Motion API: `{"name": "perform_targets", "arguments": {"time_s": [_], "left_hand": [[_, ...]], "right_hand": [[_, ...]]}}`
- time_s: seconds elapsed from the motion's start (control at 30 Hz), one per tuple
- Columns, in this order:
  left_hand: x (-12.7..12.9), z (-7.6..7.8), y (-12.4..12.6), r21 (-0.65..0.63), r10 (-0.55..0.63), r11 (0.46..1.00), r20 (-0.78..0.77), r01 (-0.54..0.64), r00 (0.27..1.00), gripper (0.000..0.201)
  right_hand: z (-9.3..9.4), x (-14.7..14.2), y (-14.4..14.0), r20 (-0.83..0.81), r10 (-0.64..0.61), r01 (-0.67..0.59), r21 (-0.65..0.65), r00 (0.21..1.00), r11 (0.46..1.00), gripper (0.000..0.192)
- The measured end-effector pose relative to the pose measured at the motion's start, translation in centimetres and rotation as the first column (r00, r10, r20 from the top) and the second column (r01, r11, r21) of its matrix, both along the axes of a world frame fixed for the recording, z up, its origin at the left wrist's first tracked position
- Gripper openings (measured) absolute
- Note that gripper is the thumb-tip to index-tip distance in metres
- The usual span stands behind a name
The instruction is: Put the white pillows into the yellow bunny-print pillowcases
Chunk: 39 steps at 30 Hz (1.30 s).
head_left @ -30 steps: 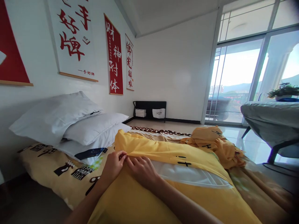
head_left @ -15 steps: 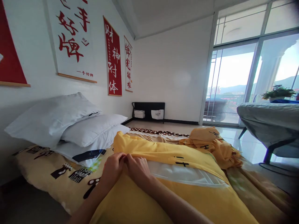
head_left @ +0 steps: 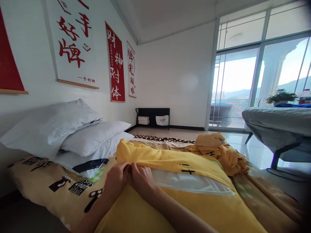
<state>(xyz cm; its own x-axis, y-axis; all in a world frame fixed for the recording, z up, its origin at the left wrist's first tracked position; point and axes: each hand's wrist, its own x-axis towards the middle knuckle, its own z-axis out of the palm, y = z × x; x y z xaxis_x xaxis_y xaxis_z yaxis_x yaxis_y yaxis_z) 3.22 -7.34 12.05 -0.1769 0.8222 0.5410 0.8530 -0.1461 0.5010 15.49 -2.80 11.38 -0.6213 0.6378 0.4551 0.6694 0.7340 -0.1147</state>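
Right now your left hand [head_left: 116,178] and your right hand [head_left: 142,179] sit knuckle to knuckle, both grips pinched shut on the same fold of the yellow pillowcase [head_left: 170,161], at the left end of its open mouth. Your fingers [head_left: 126,166] curl down over that seam, so the exact pinch is partly hidden, but cloth is clearly gathered under both thumbs.

From that spot the opening runs off to your right, and a strip of the white pillow [head_left: 191,183] inside shows through the gap. This yellow bundle lies across your lap end of the bed [head_left: 58,191], close to its near edge, with your forearms resting on its lower half.

Further out, toward the bed's right side, a crumpled yellow cloth [head_left: 218,149] with black marks lies in a heap, apart from the pillowcase you hold. At the bed's left edge, against the wall, three white pillows [head_left: 73,129] are stacked, the top one tilted up. Under everything lies a cream sheet with black printed figures.

Beyond the bed's far end, a low black shelf [head_left: 153,116] stands in the corner, and a grey chair [head_left: 279,126] stands by the window on the right.
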Motion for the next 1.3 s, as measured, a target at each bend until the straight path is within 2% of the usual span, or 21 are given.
{"name": "perform_targets", "arguments": {"time_s": [0.27, 0.43, 0.5, 0.7, 0.87, 0.93, 1.03, 1.13, 1.3], "left_hand": [[0.2, 0.2, -0.2, -0.006, -0.003, 1.0, 0.035, 0.003, 0.999, 0.031], [0.1, 0.1, 0.0, -0.008, 0.01, 1.0, 0.054, -0.01, 0.998, 0.029], [-0.1, 0.0, 0.1, -0.008, 0.009, 1.0, 0.065, -0.009, 0.998, 0.028], [-0.1, -0.2, 0.2, -0.019, 0.016, 1.0, 0.033, -0.015, 0.999, 0.026], [-0.1, -0.3, 0.4, -0.002, 0.016, 1.0, 0.022, -0.016, 1.0, 0.025], [-0.2, -0.4, 0.4, 0.003, 0.008, 1.0, 0.024, -0.008, 1.0, 0.026], [-0.3, -0.6, 0.5, 0.013, -0.004, 1.0, 0.038, 0.003, 0.999, 0.028], [-0.4, -0.7, 0.5, 0.03, -0.022, 0.999, 0.053, 0.021, 0.998, 0.029], [-0.2, -0.7, 0.3, 0.029, -0.055, 0.998, 0.092, 0.053, 0.994, 0.031]], "right_hand": [[-0.3, -0.6, -0.2, -0.122, -0.061, 0.047, -0.11, 0.991, 0.993, 0.015], [-0.6, -0.5, -0.5, -0.081, -0.093, 0.085, -0.093, 0.992, 0.992, 0.019], [-0.5, -0.4, -0.6, -0.1, -0.081, 0.07, -0.102, 0.992, 0.992, 0.02], [0.4, -0.2, -0.7, -0.334, -0.095, -0.011, -0.301, 0.938, 0.954, 0.019], [0.4, -0.1, -0.7, -0.428, -0.084, -0.067, -0.326, 0.9, 0.943, 0.017], [0.4, -0.1, -0.7, -0.39, -0.083, -0.04, -0.298, 0.917, 0.954, 0.018], [0.4, 0.2, -0.8, -0.222, -0.088, 0.041, -0.206, 0.971, 0.978, 0.021], [0.3, 0.3, -0.8, -0.085, -0.057, 0.047, -0.113, 0.995, 0.992, 0.021], [-0.2, -0.1, -0.5, -0.06, -0.08, 0.073, -0.11, 0.995, 0.991, 0.02]]}}
